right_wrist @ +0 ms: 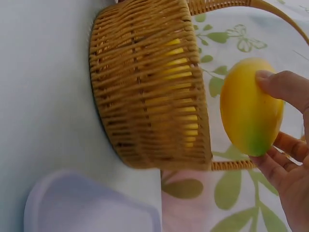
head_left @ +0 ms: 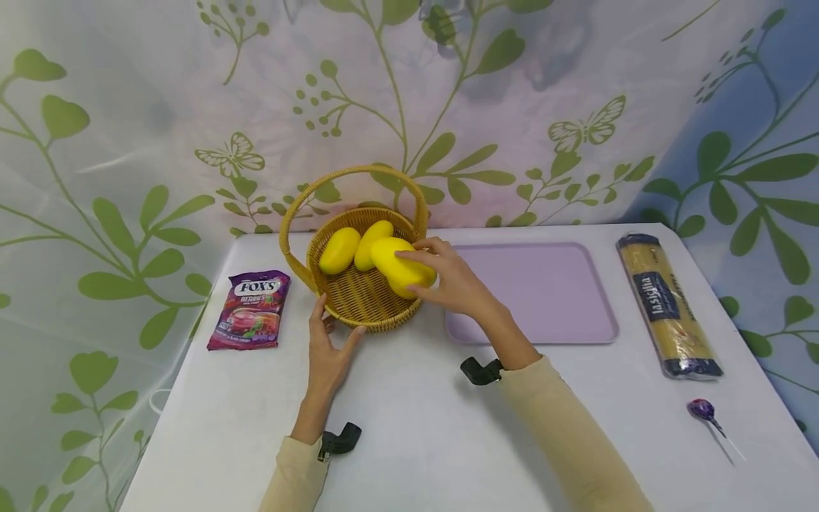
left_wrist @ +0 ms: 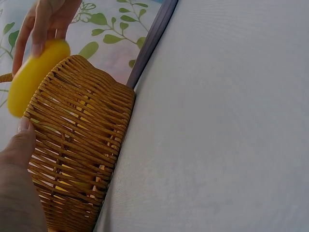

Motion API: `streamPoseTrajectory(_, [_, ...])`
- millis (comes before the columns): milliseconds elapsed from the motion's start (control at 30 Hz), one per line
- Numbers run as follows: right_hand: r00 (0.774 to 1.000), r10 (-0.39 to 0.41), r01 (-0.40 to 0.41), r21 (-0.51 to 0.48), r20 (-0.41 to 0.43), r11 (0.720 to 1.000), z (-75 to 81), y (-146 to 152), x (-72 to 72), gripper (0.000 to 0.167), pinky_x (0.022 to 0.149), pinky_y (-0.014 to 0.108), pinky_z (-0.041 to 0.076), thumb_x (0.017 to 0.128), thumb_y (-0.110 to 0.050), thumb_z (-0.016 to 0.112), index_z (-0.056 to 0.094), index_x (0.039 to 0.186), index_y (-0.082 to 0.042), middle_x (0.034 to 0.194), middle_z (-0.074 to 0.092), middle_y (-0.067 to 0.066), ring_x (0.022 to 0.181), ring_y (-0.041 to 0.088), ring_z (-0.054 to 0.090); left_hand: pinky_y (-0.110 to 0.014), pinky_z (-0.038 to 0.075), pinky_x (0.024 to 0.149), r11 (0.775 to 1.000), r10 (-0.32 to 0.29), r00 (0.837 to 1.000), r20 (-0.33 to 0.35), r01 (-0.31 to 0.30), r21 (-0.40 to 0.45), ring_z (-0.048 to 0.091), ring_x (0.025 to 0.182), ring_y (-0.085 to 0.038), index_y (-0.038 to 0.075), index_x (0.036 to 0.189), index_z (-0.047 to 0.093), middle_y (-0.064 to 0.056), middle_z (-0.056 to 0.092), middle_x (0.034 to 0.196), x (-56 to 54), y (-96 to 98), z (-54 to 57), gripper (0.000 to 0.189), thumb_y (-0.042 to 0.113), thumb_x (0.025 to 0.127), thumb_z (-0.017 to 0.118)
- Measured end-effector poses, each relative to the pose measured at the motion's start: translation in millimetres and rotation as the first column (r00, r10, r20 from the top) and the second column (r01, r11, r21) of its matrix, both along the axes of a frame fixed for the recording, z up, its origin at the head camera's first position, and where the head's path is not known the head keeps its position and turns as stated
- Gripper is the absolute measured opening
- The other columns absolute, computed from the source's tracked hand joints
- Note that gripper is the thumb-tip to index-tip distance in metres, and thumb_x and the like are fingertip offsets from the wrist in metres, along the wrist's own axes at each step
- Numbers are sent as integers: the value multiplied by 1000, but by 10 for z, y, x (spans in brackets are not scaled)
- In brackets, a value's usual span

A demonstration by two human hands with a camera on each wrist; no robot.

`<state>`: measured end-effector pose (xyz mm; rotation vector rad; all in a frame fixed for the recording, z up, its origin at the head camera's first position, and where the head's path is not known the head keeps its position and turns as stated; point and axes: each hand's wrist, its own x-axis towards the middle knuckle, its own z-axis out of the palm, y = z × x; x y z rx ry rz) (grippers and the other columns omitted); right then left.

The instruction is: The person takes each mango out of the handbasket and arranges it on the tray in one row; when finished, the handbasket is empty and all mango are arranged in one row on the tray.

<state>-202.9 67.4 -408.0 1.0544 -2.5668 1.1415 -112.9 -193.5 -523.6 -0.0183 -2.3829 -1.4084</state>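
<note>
A round wicker basket [head_left: 365, 302] with a tall arched handle stands at the back of the table. Inside it lie yellow mangoes, among them one at the left [head_left: 339, 250] and one beside it [head_left: 373, 245]. My right hand [head_left: 448, 277] holds a mango [right_wrist: 251, 106] between thumb and fingers, above the basket's right side. That mango is yellow with a green patch at one end. In the head view, another yellow shape overlaps it, partly hidden. My left hand [head_left: 329, 359] holds the basket's front left edge, its thumb [left_wrist: 21, 140] at the rim.
A purple Fox's Berries candy bag [head_left: 251, 311] lies left of the basket. To the right is a lilac tray [head_left: 531, 291], then a spaghetti pack [head_left: 667, 306] and a wrapped lollipop [head_left: 702, 409]. A leaf-patterned curtain [head_left: 473, 107] hangs behind the white table [head_left: 409, 427].
</note>
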Motion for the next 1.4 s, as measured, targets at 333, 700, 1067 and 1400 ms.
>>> streamPoseTrajectory(333, [992, -130, 130, -51, 2, 990, -43, 403, 168, 54, 93, 45, 49, 81, -14, 80, 62, 132, -18, 130, 51, 13, 112, 29, 50, -47, 40, 103, 1000, 3, 1000, 5, -3, -9, 47, 126, -32, 28, 156, 16, -12, 32, 154, 4, -6, -10, 92, 28, 86, 75])
streamPoseTrajectory(700, [963, -265, 269, -122, 53, 955, -285, 681, 203, 58, 87, 43, 54, 78, -11, 82, 62, 132, -13, 125, 53, 14, 112, 29, 54, -47, 39, 105, 1000, 7, 1000, 20, -7, -2, 46, 126, -31, 31, 156, 17, -11, 32, 154, 2, -4, -12, 91, 29, 86, 75])
streamPoseTrajectory(1067, [919, -350, 374, -119, 180, 920, -630, 706, 80, 58, 87, 50, 54, 79, -11, 81, 60, 133, -9, 117, 52, 22, 103, 36, 57, -45, 38, 106, 1000, 3, 999, 32, -3, 6, 46, 128, -31, 30, 156, 16, -9, 29, 157, 15, -3, -23, 90, 28, 87, 74])
streamPoseTrajectory(1400, [883, -397, 431, -95, 250, 897, -725, 695, 18, 57, 85, 48, 56, 81, -17, 81, 60, 133, -9, 114, 52, 24, 95, 37, 61, -46, 39, 105, 1000, 6, 1000, 30, -6, -12, 46, 127, -31, 27, 156, 17, -11, 30, 157, 4, -11, -4, 90, 29, 87, 74])
